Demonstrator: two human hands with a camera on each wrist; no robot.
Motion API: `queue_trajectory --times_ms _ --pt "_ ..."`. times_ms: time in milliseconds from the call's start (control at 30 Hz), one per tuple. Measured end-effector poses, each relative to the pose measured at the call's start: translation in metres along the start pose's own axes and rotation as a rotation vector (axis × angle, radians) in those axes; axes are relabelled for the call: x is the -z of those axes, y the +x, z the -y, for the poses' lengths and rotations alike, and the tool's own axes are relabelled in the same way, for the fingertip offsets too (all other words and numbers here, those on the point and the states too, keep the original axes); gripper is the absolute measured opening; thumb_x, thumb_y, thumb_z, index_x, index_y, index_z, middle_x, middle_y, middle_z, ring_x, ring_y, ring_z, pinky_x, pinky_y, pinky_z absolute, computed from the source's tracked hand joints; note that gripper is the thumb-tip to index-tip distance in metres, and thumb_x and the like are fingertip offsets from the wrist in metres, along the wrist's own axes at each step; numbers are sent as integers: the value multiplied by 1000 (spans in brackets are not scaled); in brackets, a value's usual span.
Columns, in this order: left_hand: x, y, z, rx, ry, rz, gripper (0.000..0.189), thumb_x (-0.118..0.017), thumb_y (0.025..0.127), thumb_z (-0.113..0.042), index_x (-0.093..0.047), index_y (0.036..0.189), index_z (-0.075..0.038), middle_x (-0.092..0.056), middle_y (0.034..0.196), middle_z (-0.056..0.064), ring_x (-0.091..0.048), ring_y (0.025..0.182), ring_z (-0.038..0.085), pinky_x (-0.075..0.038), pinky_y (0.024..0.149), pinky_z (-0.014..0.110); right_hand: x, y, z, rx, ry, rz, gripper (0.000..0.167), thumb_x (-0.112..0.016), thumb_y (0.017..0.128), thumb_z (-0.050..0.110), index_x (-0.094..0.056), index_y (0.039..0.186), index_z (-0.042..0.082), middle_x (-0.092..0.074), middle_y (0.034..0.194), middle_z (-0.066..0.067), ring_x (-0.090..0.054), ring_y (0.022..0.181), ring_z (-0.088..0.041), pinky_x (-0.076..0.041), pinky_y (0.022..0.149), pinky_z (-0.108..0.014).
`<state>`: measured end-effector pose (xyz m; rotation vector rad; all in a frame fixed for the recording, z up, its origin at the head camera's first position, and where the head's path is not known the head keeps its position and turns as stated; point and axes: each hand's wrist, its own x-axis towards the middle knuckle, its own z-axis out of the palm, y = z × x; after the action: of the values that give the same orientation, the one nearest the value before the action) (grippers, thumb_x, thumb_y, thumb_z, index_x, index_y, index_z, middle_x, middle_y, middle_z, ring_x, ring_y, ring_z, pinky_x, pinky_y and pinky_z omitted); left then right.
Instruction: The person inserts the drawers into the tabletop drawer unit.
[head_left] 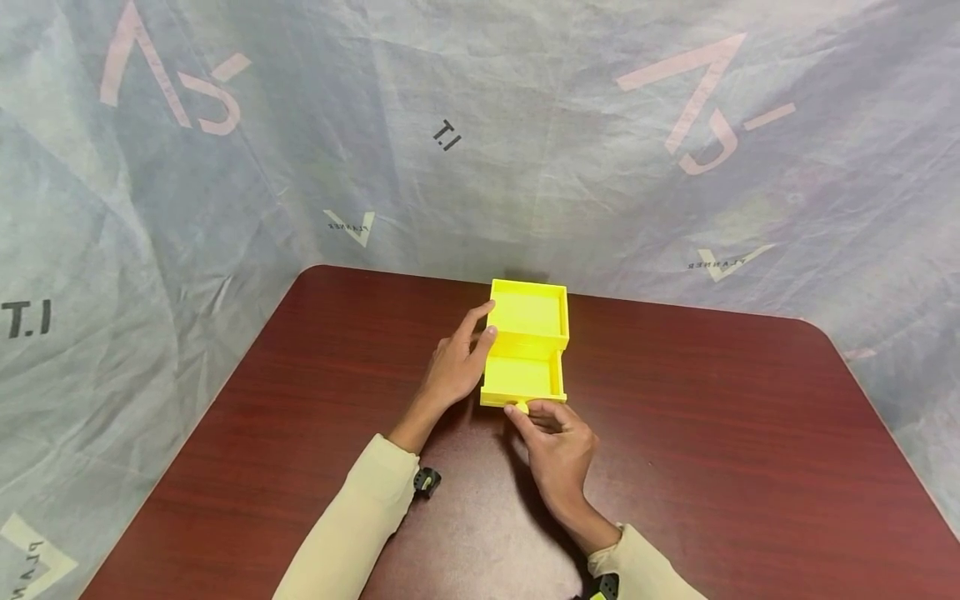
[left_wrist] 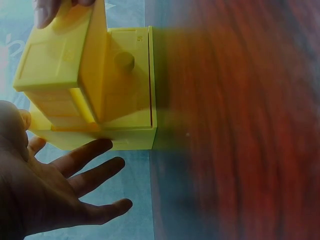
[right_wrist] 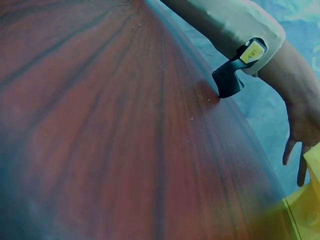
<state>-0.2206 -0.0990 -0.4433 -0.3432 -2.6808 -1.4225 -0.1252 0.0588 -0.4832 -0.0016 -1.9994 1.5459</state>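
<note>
A small yellow drawer box [head_left: 529, 312], with a shallow recessed top, stands toward the far side of the table. Its upper drawer [head_left: 522, 375] is pulled out toward me and looks empty inside. My right hand [head_left: 561, 450] pinches the round knob [head_left: 522, 407] on that drawer between thumb and fingers. Against the box's left side rests my left hand [head_left: 454, 367], thumb near the front corner. In the left wrist view its other fingers spread out straight, and the lower drawer [left_wrist: 132, 100] sits closed, its knob [left_wrist: 124, 61] untouched.
The dark red wooden table [head_left: 720, 433] has rounded far corners. Grey printed cloth [head_left: 480, 133] hangs behind it and along the sides. A black wrist device [head_left: 427, 482] is strapped at the left cuff.
</note>
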Motion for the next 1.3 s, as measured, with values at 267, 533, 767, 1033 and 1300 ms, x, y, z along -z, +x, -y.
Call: queue_trajectory --times_ms 267,533,767,1033,1300 --pt "-1 1 0 -6 5 -5 48 -36 105 -55 -31 152 -48 -61 137 9 -63 117 26 -51 79 53 0 0 0 17 -19 -17 23 -93 71 19 -76 81 6 -73 77 -2 -70 65 -10 -54 61 -21" --pt "-1 1 1 -14 -2 -6 48 -37 105 -53 -32 152 -46 -62 135 10 -65 114 27 -51 77 52 0 1 -2 43 0 -30 23 -92 72 18 -76 81 5 -72 77 -3 -70 64 -11 -54 61 -22" --pt "-1 1 1 -11 1 -5 48 -37 105 -54 -32 152 -47 -60 138 8 -62 119 25 -50 81 55 1 2 -4 54 3 -13 21 -91 73 17 -76 80 6 -72 76 -2 -70 64 -12 -55 61 -22" --pt "-2 1 0 -9 -1 -6 48 -37 105 -53 -32 152 -47 -59 139 7 -62 120 22 -50 83 55 1 2 -5 59 -21 -39 21 -92 72 18 -76 81 6 -72 77 -1 -69 64 -12 -55 61 -25" --pt "-1 0 -1 19 -9 -12 48 -37 104 -55 -34 151 -48 -60 138 7 -62 120 25 -48 87 58 0 1 -4 46 -8 -40 21 -92 72 19 -76 81 7 -71 77 -1 -70 64 -12 -55 61 -23"
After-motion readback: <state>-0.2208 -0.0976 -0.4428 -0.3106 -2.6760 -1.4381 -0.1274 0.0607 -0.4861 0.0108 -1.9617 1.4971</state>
